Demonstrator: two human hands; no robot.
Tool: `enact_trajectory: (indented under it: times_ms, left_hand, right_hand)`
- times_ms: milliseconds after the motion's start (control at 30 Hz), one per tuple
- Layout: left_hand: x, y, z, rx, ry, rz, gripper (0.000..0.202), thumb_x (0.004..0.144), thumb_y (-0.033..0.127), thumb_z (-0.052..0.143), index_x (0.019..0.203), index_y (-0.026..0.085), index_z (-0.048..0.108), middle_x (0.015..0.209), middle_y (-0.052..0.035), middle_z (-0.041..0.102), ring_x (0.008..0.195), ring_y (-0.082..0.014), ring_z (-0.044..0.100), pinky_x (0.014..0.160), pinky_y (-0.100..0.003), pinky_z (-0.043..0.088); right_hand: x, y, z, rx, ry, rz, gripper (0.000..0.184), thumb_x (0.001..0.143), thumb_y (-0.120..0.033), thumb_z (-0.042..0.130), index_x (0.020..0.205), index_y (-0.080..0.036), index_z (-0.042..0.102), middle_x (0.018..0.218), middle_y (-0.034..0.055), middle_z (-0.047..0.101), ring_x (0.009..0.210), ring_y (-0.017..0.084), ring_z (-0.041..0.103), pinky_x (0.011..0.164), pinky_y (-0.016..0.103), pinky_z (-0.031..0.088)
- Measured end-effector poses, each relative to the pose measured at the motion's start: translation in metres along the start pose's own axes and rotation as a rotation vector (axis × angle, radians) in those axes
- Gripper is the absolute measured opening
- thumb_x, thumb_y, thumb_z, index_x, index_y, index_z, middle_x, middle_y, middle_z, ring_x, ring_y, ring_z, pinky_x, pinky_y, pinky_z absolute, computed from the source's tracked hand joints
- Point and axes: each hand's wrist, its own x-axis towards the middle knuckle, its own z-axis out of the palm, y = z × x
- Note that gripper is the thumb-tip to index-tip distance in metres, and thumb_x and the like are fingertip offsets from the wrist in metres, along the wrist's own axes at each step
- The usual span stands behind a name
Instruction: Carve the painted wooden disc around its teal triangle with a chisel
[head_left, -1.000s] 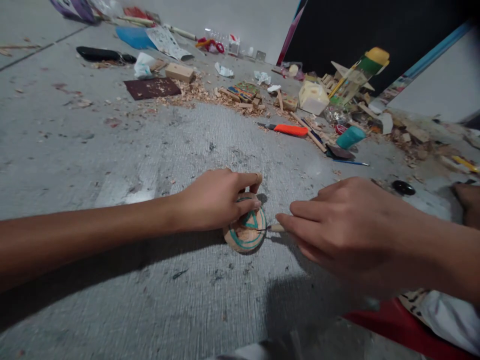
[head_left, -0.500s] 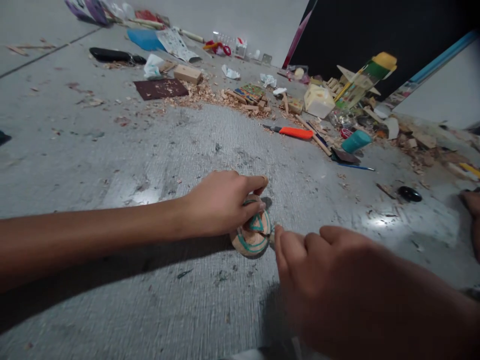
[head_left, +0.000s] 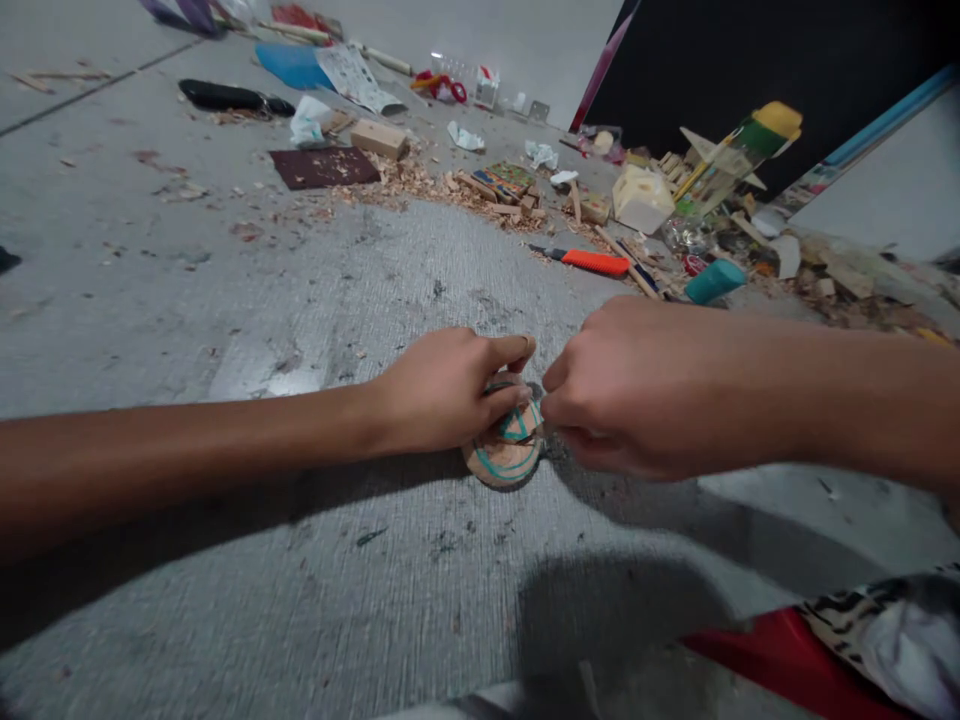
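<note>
A round wooden disc with teal lines and a triangle drawn on it lies on the grey floor. My left hand is closed on its far left side, thumb and fingers pinching it and covering part of the top. At the disc's right edge is my right hand, its fingers curled together. Whatever these fingers hold is hidden behind them. A crack-like dark line runs across the disc below the triangle.
Wood shavings are strewn ahead, around a wooden block and dark sandpaper. An orange-handled cutter lies beyond my hands. Farther right are a teal cylinder and a white container. Red cloth shows at lower right.
My right hand has swung up and away from me, from below the disc's right side to beside its upper right edge. The left hand still grips the disc.
</note>
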Motion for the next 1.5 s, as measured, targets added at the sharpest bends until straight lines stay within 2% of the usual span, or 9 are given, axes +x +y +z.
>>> enact_trajectory:
  times_ms: [133,333,500,1033,1167,1300,1400,1467,1500]
  left_hand:
    - [0.000,0.002,-0.002,0.056,0.006,0.038,0.018,0.098,0.039,0.058,0.101,0.022,0.064,0.067,-0.0014,0.060,0.063,-0.0209,0.054,0.059,-0.032,0.019]
    - [0.001,0.003,-0.003,0.100,-0.008,0.000,0.020,0.099,0.041,0.057,0.101,0.023,0.063,0.071,-0.0025,0.063,0.065,-0.0220,0.056,0.060,-0.031,0.019]
    - [0.001,0.002,-0.003,0.095,-0.027,-0.043,0.019,0.099,0.041,0.057,0.098,0.023,0.065,0.069,-0.0018,0.064,0.066,-0.0221,0.058,0.059,-0.031,0.021]
    - [0.001,0.002,-0.002,0.103,-0.022,-0.056,0.023,0.100,0.044,0.054,0.100,0.024,0.066,0.075,-0.0036,0.068,0.067,-0.0229,0.059,0.060,-0.032,0.021]
    - [-0.001,0.005,-0.001,0.093,-0.017,-0.070,0.022,0.099,0.043,0.054,0.100,0.024,0.066,0.075,-0.0039,0.068,0.066,-0.0231,0.059,0.059,-0.032,0.020]
    - [-0.002,0.007,0.000,0.083,-0.005,-0.047,0.021,0.097,0.041,0.057,0.102,0.024,0.067,0.075,-0.0040,0.068,0.068,-0.0234,0.059,0.060,-0.033,0.021]
    - [-0.004,0.005,0.002,0.060,-0.021,-0.016,0.019,0.096,0.040,0.058,0.101,0.024,0.067,0.072,-0.0021,0.067,0.066,-0.0219,0.059,0.059,-0.032,0.022]
    - [-0.004,0.004,0.004,0.035,-0.035,0.005,0.019,0.098,0.040,0.058,0.099,0.023,0.066,0.069,-0.0007,0.065,0.065,-0.0204,0.060,0.059,-0.030,0.025]
    - [-0.003,0.003,0.004,0.021,-0.037,0.015,0.020,0.099,0.040,0.057,0.099,0.022,0.065,0.069,-0.0003,0.065,0.065,-0.0198,0.060,0.059,-0.030,0.026]
  right_hand:
    - [-0.014,0.011,0.000,0.082,-0.007,0.017,0.014,0.083,-0.018,0.070,0.070,-0.022,0.075,0.063,0.0025,0.068,0.054,0.015,0.053,0.054,0.034,0.024]
    - [-0.037,-0.001,0.008,-0.157,0.181,-0.029,0.019,0.073,-0.012,0.070,0.059,-0.023,0.065,0.051,0.0005,0.058,0.042,0.012,0.032,0.051,0.038,0.010]
    - [-0.037,-0.010,0.015,-0.134,0.181,-0.079,0.018,0.070,-0.007,0.065,0.065,-0.024,0.065,0.056,0.0021,0.061,0.042,0.013,0.033,0.051,0.039,0.011]
    - [-0.015,-0.029,0.008,-0.206,-0.141,0.014,0.012,0.068,-0.012,0.074,0.072,-0.023,0.073,0.057,0.0021,0.063,0.038,0.013,0.032,0.042,0.038,0.008]
    - [-0.012,-0.038,0.006,-0.088,-0.149,0.058,0.015,0.065,-0.009,0.071,0.065,-0.024,0.068,0.054,0.0000,0.057,0.039,0.011,0.022,0.043,0.037,0.008]
    - [-0.001,-0.008,0.003,0.103,-0.023,0.053,0.014,0.070,-0.009,0.069,0.062,-0.021,0.069,0.050,-0.0014,0.052,0.045,0.011,0.021,0.048,0.035,0.013]
    - [0.003,0.029,0.012,0.293,-0.078,0.041,0.008,0.076,-0.018,0.073,0.071,-0.022,0.079,0.050,-0.0055,0.055,0.046,0.009,0.035,0.048,0.028,0.025]
    - [-0.003,0.046,0.025,0.709,-0.051,0.084,0.014,0.077,-0.018,0.073,0.085,-0.018,0.084,0.058,-0.0040,0.065,0.051,0.009,0.046,0.050,0.024,0.031]
    - [-0.008,0.050,0.033,0.756,-0.030,0.103,0.015,0.080,-0.021,0.072,0.087,-0.017,0.084,0.060,-0.0033,0.067,0.053,0.009,0.050,0.050,0.023,0.034]
